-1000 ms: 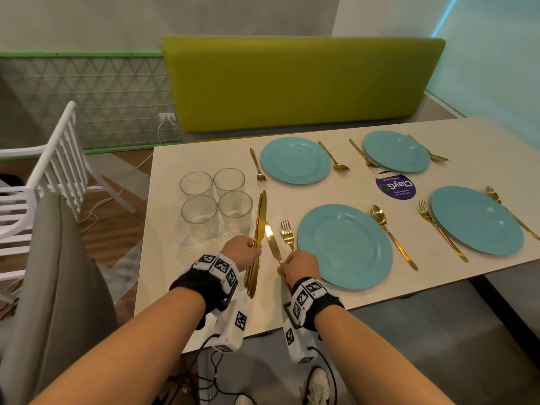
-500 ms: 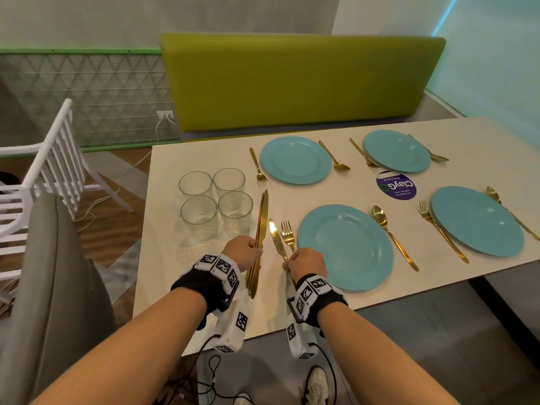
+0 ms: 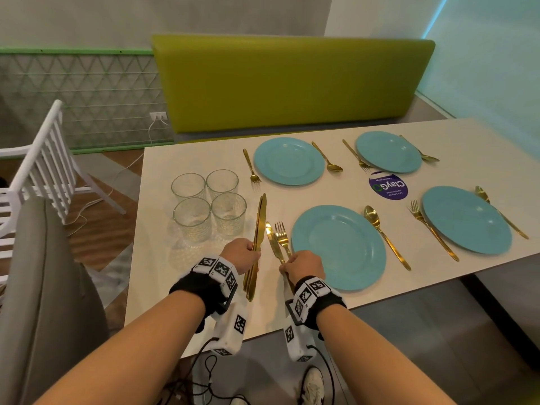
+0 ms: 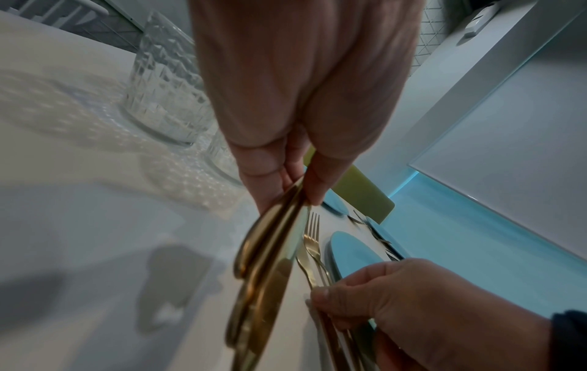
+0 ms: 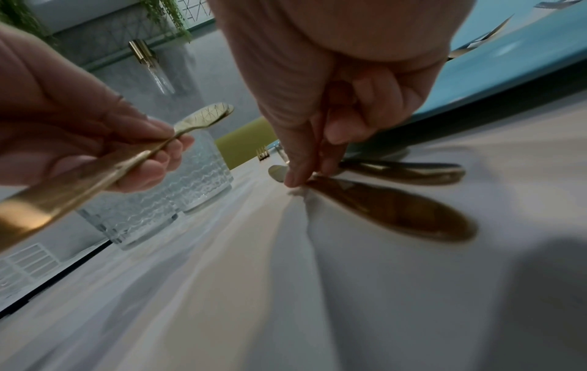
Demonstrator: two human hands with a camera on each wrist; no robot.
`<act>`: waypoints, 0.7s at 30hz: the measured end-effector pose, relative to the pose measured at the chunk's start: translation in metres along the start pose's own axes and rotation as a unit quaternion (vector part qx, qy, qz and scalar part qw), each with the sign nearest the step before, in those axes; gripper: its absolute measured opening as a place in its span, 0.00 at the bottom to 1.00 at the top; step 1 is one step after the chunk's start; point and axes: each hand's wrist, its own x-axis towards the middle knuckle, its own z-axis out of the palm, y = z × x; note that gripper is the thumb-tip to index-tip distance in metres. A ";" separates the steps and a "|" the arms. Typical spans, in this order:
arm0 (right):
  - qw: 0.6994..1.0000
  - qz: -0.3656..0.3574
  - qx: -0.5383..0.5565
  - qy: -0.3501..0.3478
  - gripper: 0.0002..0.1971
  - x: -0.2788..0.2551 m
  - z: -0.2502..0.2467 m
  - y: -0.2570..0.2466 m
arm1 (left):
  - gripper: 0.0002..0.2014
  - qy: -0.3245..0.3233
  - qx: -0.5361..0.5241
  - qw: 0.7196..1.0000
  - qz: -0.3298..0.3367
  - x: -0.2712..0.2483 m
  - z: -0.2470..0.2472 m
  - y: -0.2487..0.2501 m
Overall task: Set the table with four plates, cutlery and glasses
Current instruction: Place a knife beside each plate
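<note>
Several blue plates sit on the white table (image 3: 204, 287), each with a gold fork and spoon beside it. My left hand (image 3: 242, 252) grips a bundle of gold knives (image 3: 258, 229) held above the table, blades pointing away; the bundle (image 4: 267, 251) also fills the left wrist view. My right hand (image 3: 301, 266) pinches the handle of a single gold knife (image 3: 271, 239), which lies just left of a fork (image 3: 283, 235) by the nearest plate (image 3: 339, 247). In the right wrist view my fingertips (image 5: 305, 173) press that knife's handle (image 5: 397, 210) onto the table.
Several clear ribbed glasses (image 3: 191, 219) stand grouped left of the knives, close to my left hand. A purple round sticker (image 3: 388, 185) lies between the plates. A green bench (image 3: 292, 83) runs behind the table, a white chair (image 3: 38, 171) and a grey seat back (image 3: 43, 287) stand at left.
My right hand has nudged the single knife slightly, keeping it beside the fork. The left hand holds its knife bundle in the same place.
</note>
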 end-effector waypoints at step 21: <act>0.985 -0.083 0.142 -0.049 0.12 -0.024 -0.083 -0.002 | 0.10 -0.036 0.005 0.997 0.073 -0.001 0.034 0.048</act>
